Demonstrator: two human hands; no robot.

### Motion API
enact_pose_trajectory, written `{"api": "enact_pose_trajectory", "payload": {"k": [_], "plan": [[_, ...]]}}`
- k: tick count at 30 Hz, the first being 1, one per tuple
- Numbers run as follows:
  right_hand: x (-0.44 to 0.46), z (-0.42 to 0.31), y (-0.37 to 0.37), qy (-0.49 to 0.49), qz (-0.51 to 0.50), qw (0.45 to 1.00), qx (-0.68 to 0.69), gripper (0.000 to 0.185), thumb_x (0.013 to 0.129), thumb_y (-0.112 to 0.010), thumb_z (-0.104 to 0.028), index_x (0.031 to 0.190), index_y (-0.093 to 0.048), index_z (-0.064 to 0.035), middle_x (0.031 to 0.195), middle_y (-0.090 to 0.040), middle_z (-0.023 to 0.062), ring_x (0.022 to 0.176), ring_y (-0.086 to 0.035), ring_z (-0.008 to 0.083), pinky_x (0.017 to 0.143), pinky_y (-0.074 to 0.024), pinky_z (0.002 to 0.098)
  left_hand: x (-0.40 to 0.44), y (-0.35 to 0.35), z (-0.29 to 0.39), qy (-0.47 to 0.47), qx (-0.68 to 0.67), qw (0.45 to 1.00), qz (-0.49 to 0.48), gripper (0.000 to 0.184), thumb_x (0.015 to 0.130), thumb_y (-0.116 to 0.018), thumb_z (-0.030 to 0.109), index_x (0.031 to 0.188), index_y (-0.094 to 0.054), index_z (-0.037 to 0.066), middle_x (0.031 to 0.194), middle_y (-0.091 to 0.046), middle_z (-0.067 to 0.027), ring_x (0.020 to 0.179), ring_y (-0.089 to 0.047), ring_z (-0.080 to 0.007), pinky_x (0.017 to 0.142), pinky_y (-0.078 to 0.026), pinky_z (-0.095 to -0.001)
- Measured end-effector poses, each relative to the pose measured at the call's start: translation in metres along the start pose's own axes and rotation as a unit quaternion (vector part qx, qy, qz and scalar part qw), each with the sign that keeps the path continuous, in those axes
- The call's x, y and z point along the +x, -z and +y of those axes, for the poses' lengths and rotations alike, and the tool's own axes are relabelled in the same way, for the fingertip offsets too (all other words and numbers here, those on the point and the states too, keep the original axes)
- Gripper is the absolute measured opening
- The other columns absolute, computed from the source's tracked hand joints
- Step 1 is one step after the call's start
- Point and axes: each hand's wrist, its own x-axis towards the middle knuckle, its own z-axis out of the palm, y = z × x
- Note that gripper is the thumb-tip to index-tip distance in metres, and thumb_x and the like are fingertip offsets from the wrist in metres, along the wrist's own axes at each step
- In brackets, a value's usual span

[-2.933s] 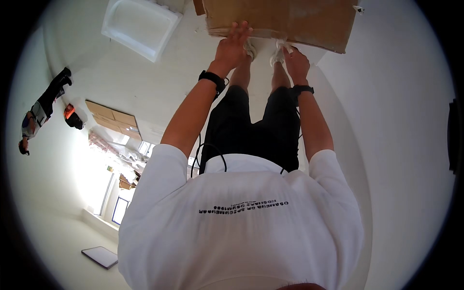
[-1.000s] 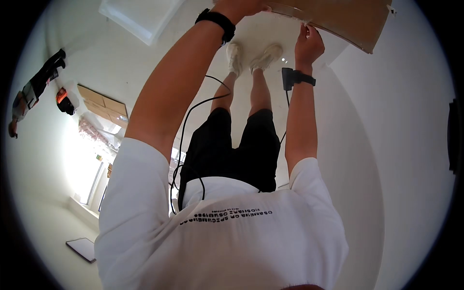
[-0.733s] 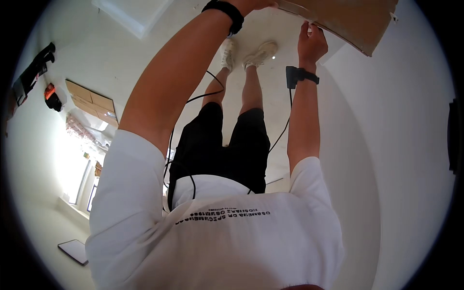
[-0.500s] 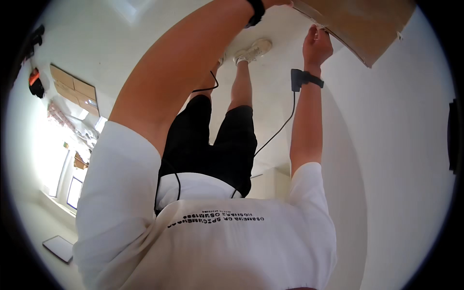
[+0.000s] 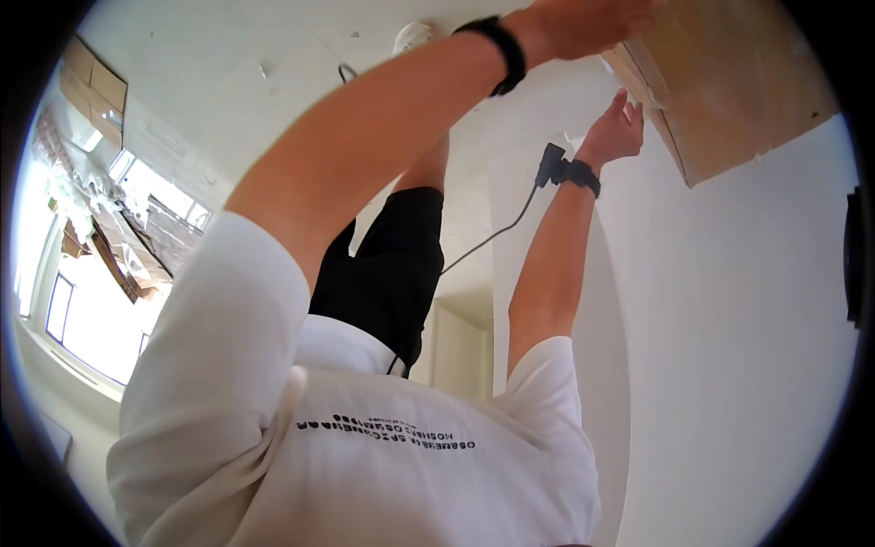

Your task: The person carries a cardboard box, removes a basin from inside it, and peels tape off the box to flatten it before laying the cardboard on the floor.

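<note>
A brown cardboard box is at the upper right, partly cut off by the frame's top. My left hand reaches across to the box's left edge; its fingers are blurred and partly out of frame, so its grip is unclear. My right hand is just below the box's lower left edge, with fingers apart and pointing up. Whether its fingertips touch the cardboard I cannot tell. A black band circles each wrist, and the right one carries a small black device with a cable.
A white wall stands close on my right. At the far left are flattened cardboard, a heap of plastic wrapping and a bright window. Small scraps lie on the pale floor.
The view has shifted and turned. More of the box shows, lower in frame. My right hand's fingers have parted from their closed pose at the cardboard edge. More of my left hand is visible.
</note>
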Motion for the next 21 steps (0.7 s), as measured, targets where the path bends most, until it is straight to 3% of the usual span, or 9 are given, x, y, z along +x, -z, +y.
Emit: {"api": "enact_pose_trajectory", "payload": {"k": [2, 5, 8, 10, 12, 14, 16, 19, 21], "plan": [[-0.002, -0.014, 0.000, 0.036, 0.011, 0.998, -0.042, 0.044, 0.086, -0.072, -0.027, 0.104, -0.064, 0.0119, 0.096, -0.071, 0.0177, 0.076, -0.071, 0.0263, 0.069, -0.0573, 0.0318, -0.029, 0.025, 0.007, 0.058, -0.125, 0.990, 0.016, 0.042, 0.086, -0.060, 0.018, 0.125, -0.052, 0.005, 0.135, -0.047, -0.0148, 0.130, -0.041, -0.0299, 0.106, -0.034, -0.0447], [0.008, -0.023, 0.004, 0.052, 0.010, 0.997, -0.059, 0.034, 0.088, -0.069, -0.023, 0.096, -0.067, 0.0096, 0.088, -0.072, 0.0153, 0.074, -0.070, 0.0248, 0.067, -0.0567, 0.0309, -0.059, 0.052, 0.007, 0.275, -0.262, 0.920, -0.100, 0.027, 0.085, -0.059, 0.016, 0.109, -0.055, 0.005, 0.116, -0.055, -0.0158, 0.114, -0.050, -0.0306, 0.095, -0.040, -0.0447], [0.024, 0.006, 0.000, 0.095, 0.030, 0.994, -0.032, 0.024, 0.090, -0.067, -0.018, 0.091, -0.068, 0.0063, 0.081, -0.072, 0.0135, 0.071, -0.070, 0.0232, 0.065, -0.0559, 0.0302, -0.092, 0.028, 0.000, 0.416, -0.363, 0.808, -0.207, 0.052, 0.080, -0.070, 0.026, 0.128, -0.053, 0.016, 0.127, -0.056, -0.0098, 0.110, -0.058, -0.0274, 0.083, -0.050, -0.0429], [0.028, 0.004, 0.009, 0.112, 0.012, 0.991, -0.066, 0.018, 0.091, -0.065, -0.014, 0.090, -0.070, 0.0028, 0.078, -0.071, 0.0126, 0.069, -0.069, 0.0224, 0.063, -0.0549, 0.0299, -0.086, 0.015, -0.015, 0.397, -0.413, 0.765, -0.292, 0.068, 0.080, -0.072, 0.033, 0.140, -0.042, 0.021, 0.144, -0.040, -0.0079, 0.127, -0.044, -0.0267, 0.095, -0.043, -0.0480], [0.030, 0.003, 0.012, 0.158, 0.000, 0.985, -0.065, 0.018, 0.091, -0.066, -0.016, 0.091, -0.071, 0.0020, 0.078, -0.071, 0.0129, 0.068, -0.069, 0.0223, 0.062, -0.0545, 0.0302, -0.079, 0.014, -0.017, 0.365, -0.428, 0.773, -0.294, 0.058, 0.080, -0.069, 0.031, 0.130, -0.042, 0.018, 0.137, -0.040, -0.0099, 0.126, -0.043, -0.0279, 0.097, -0.040, -0.0486], [0.032, -0.001, 0.017, 0.154, -0.020, 0.983, -0.099, 0.018, 0.091, -0.066, -0.016, 0.092, -0.071, 0.0012, 0.079, -0.071, 0.0129, 0.069, -0.069, 0.0227, 0.063, -0.0545, 0.0308, -0.046, 0.067, -0.010, 0.318, -0.407, 0.829, -0.212, 0.022, 0.082, -0.062, 0.017, 0.100, -0.054, 0.006, 0.108, -0.057, -0.0158, 0.108, -0.053, -0.0310, 0.090, -0.041, -0.0447], [0.033, -0.001, 0.017, 0.155, -0.024, 0.980, -0.119, 0.018, 0.090, -0.067, -0.016, 0.091, -0.072, 0.0007, 0.080, -0.071, 0.0129, 0.070, -0.068, 0.0236, 0.064, -0.0545, 0.0317, -0.034, 0.069, -0.004, 0.218, -0.339, 0.913, -0.054, 0.029, 0.081, -0.065, 0.021, 0.105, -0.055, 0.007, 0.112, -0.055, -0.0161, 0.112, -0.051, -0.0310, 0.092, -0.040, -0.0441], [0.033, 0.004, 0.008, 0.175, 0.010, 0.977, -0.122, 0.016, 0.090, -0.066, -0.015, 0.089, -0.071, 0.0004, 0.082, -0.071, 0.0130, 0.072, -0.068, 0.0255, 0.065, -0.0544, 0.0333, -0.002, 0.075, -0.009, 0.076, -0.242, 0.964, 0.080, 0.049, 0.079, -0.070, 0.028, 0.119, -0.053, 0.008, 0.124, -0.051, -0.0166, 0.122, -0.046, -0.0310, 0.102, -0.035, -0.0472], [0.030, 0.006, 0.005, 0.205, 0.040, 0.970, -0.124, 0.014, 0.089, -0.066, -0.013, 0.087, -0.071, 0.0003, 0.082, -0.071, 0.0132, 0.073, -0.068, 0.0270, 0.065, -0.0542, 0.0345, 0.013, 0.070, -0.014, 0.058, -0.187, 0.981, -0.017, 0.065, 0.076, -0.073, 0.033, 0.131, -0.048, 0.009, 0.136, -0.045, -0.0156, 0.132, -0.037, -0.0306, 0.110, -0.026, -0.0502]]}}
